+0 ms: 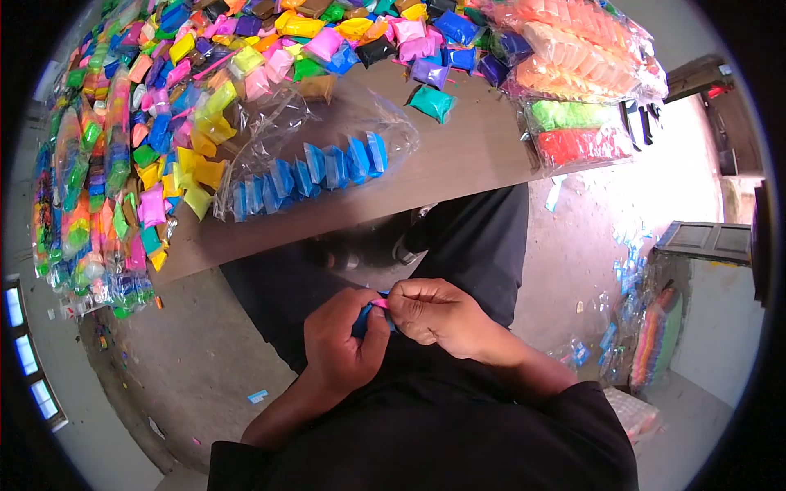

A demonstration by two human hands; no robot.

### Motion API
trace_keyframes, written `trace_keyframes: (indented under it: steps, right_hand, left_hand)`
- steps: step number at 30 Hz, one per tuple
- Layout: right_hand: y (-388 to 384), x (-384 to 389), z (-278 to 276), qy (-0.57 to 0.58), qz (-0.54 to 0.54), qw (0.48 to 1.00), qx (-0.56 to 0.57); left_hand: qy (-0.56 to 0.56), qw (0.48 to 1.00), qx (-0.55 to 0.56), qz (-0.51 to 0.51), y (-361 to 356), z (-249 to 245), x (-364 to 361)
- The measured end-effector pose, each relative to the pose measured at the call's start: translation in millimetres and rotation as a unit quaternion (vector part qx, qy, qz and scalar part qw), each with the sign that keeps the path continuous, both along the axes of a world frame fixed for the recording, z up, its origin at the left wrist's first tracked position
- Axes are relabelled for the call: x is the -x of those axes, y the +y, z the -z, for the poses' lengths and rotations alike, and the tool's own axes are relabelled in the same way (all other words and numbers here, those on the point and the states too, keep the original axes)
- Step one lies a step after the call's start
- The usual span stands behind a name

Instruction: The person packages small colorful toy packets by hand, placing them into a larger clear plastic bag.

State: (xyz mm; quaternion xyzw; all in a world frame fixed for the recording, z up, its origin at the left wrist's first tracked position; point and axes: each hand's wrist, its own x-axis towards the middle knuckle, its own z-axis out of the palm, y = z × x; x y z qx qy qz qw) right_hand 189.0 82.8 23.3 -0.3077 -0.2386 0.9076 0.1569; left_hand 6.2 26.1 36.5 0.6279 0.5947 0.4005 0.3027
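Above my lap, my left hand (344,335) is closed around a small blue packet (360,324), most of it hidden by the fingers. My right hand (434,315) meets it, with thumb and forefinger pinching a small pink piece (380,303) at the packet's top. What the pink piece is cannot be made out. Beyond the hands, a clear plastic bag (278,123) lies on the table (467,139) with a row of blue packets (334,168) inside.
Many small colourful packets (323,42) are heaped along the table's far side and left end. Filled clear bags (577,135) sit at the right, over the table edge. On the floor at right are blue scraps (630,266) and a bag of multicoloured packets (655,340).
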Motion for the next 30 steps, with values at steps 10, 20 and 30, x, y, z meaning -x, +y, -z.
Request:
trace_keyframes:
  steps: [10, 20, 30]
  right_hand:
    - [-3, -4, 12, 0.046, 0.098, 0.986, -0.125]
    - [0, -4, -17, -0.198, 0.040, 0.845, -0.495]
    - [-4, -4, -21, -0.215, 0.042, 0.844, -0.489]
  left_hand:
    - [-0.112, 0.986, 0.125, -0.012, -4, 5, 6]
    - [-0.101, 0.987, 0.121, 0.000, -4, 3, 8]
    - [-0.094, 0.994, 0.059, -0.008, -1, 5, 6]
